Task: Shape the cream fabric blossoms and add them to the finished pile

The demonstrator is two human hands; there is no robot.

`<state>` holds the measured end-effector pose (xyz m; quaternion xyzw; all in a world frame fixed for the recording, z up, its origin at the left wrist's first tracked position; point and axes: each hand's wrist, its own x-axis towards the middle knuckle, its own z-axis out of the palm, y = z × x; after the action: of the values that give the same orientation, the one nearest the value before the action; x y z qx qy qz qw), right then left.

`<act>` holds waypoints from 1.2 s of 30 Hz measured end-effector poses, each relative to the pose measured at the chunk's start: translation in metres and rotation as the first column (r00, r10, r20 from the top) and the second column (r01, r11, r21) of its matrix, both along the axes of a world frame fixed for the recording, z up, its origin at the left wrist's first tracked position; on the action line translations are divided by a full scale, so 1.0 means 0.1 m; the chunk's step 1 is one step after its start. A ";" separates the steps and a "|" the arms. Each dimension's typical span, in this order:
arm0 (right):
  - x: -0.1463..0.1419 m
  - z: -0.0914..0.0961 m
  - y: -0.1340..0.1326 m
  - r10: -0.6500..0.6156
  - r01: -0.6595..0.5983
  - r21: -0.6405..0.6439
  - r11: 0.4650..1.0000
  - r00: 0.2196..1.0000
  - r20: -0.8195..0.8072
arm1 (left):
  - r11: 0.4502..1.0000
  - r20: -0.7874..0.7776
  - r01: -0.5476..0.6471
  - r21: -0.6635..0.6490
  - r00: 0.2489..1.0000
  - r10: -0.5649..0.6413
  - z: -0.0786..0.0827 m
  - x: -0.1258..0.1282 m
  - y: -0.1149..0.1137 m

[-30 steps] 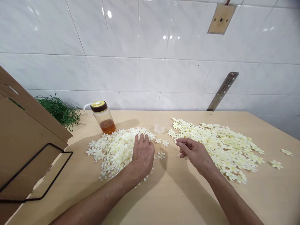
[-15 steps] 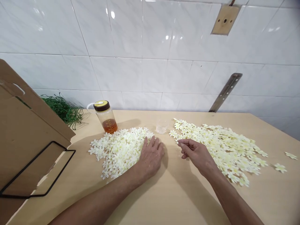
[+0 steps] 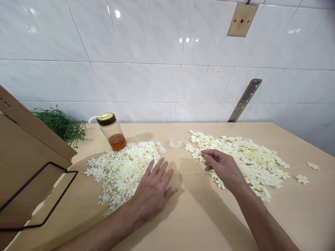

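Two heaps of small cream fabric flowers lie on the wooden table. My left hand lies flat and open, fingers spread, against the right edge of the left heap. My right hand hovers at the left edge of the right heap, its fingers curled in a pinch; what they hold, if anything, is too small to make out. A small clear cup stands between the two heaps at the back.
A bottle with amber liquid and a brown-yellow lid stands behind the left heap. Green plastic stems lie at the back left. A cardboard box with a black wire frame fills the left. Loose flowers lie far right.
My left hand slid right past the stray flowers, then back toward me along the left heap's edge; those strays are gone from the gap. My right hand moved slightly right.
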<state>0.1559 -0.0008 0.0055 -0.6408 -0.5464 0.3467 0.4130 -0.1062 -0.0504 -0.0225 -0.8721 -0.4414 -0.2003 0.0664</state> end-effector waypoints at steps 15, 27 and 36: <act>0.03 -0.23 0.19 0.022 -0.198 0.163 0.967 0.695 0.718 | 0.998 -0.004 0.001 -0.061 1.000 -0.002 0.12 0.10 0.08; -0.11 -0.28 0.26 0.042 -0.205 0.077 0.976 0.521 0.852 | 0.956 0.157 0.023 -0.291 0.987 0.024 0.06 0.94 0.54; -0.12 -0.23 0.21 0.101 -0.264 0.039 0.964 0.496 0.862 | 0.964 0.573 0.067 -0.258 0.814 0.097 -0.11 0.86 0.60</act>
<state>0.1444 0.0204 -0.0173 -0.6295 -0.7699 -0.0176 0.1038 -0.0204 0.0092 -0.0334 -0.7665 -0.4701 -0.3953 -0.1876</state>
